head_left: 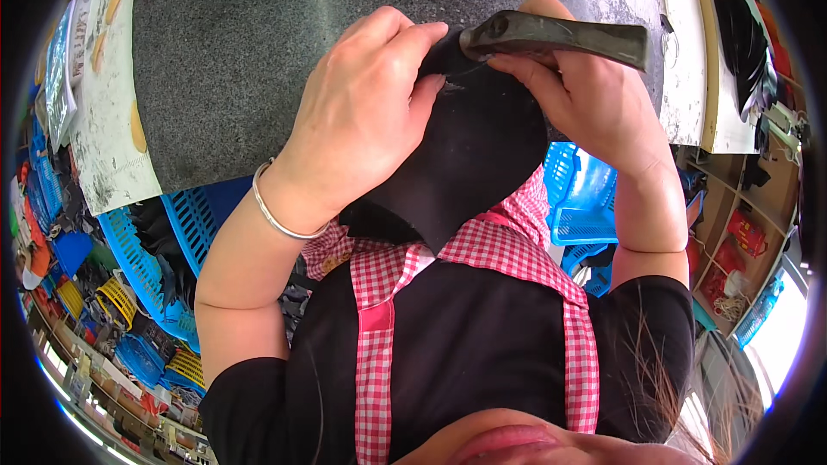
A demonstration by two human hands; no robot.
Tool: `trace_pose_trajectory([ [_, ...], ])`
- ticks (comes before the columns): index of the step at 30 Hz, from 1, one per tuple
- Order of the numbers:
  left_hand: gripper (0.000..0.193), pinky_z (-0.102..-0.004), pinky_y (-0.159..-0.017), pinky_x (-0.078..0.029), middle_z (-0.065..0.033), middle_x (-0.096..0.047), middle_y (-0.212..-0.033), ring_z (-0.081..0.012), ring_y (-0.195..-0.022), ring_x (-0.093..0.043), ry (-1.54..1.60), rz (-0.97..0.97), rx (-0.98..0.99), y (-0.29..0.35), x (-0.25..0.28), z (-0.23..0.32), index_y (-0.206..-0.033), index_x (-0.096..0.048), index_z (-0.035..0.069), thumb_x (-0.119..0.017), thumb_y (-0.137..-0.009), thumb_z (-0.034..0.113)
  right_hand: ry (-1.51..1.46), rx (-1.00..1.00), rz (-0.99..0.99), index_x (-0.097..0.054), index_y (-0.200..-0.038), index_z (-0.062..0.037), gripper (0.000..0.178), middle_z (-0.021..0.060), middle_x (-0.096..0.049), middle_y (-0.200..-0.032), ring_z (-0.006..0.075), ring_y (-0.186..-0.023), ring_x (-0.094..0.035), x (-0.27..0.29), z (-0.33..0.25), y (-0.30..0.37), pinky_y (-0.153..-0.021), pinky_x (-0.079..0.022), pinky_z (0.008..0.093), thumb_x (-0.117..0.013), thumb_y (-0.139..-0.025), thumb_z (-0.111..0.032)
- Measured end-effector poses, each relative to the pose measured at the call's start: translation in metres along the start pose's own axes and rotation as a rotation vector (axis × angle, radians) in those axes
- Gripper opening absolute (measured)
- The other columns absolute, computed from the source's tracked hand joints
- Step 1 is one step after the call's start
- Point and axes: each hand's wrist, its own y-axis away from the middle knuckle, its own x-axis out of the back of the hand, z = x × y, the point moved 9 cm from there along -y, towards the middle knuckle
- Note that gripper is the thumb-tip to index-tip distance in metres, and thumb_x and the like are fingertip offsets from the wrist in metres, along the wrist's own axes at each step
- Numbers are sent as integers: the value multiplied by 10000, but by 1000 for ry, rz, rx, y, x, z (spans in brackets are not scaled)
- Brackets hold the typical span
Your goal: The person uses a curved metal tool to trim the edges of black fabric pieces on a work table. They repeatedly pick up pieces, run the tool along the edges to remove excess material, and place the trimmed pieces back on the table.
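Note:
A black, smooth, flexible piece (474,142), leather-like, hangs over the near edge of the dark stone slab (233,52) toward my apron. My left hand (366,95) pinches its upper edge between thumb and fingers, where the material is folded over. Closed around a hammer (568,37), my right hand (590,90) also has its thumb and fingertips at the black piece's upper right edge. The hammer's dark metal head lies crosswise, its round face close beside my left fingertips. Its handle is hidden by my right hand.
Blue plastic baskets (146,250) stand below the table on the left, one with black pieces in it. More blue baskets (586,198) are at the right. Black pieces (739,43) lie on the pale board at the far right. Shelves (749,215) stand below it.

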Motion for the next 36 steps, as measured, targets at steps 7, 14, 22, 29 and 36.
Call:
trace_pose_trajectory([
  [7,273,-410,-807,-598,-96,-693,-986,-303,-903,-712,-26,132,-102,2,-2,-1,-1137,-792,6,-816,-866,2,20,35,37,-702,-1120,-26,207,164,-731,-888,391,-828,-734,3,-5,-6,-704,-565,455,-782,-1006,-180],
  [14,250,-378,-733,-590,-64,-677,-933,-262,-842,-689,-231,166,-246,5,-7,14,-1086,-810,34,-806,-842,-20,-80,-3,129,-709,-1087,-26,206,175,-735,-894,389,-854,-745,16,5,-8,-716,-572,451,-784,-1002,-199],
  [22,192,-389,-762,-598,-58,-720,-941,-267,-866,-713,-187,92,-253,-1,6,7,-1039,-808,70,-814,-850,35,147,66,25,-718,-1117,-19,207,144,-712,-949,385,-817,-712,4,-3,-17,-696,-548,437,-766,-1021,-197],
  [29,154,-393,-768,-594,-78,-733,-955,-290,-884,-729,-40,0,-222,-1,14,-5,-996,-790,52,-815,-848,17,117,100,-5,-630,-1097,-32,257,205,-703,-790,454,-788,-724,-3,-16,-20,-666,-584,531,-738,-1018,-251],
  [36,135,-404,-763,-586,-91,-727,-936,-304,-853,-710,-84,-12,-270,10,28,-7,-973,-767,26,-811,-846,9,201,145,-35,-625,-1096,-79,249,158,-688,-762,392,-727,-731,-13,-38,-17,-616,-577,485,-760,-1014,-272],
])
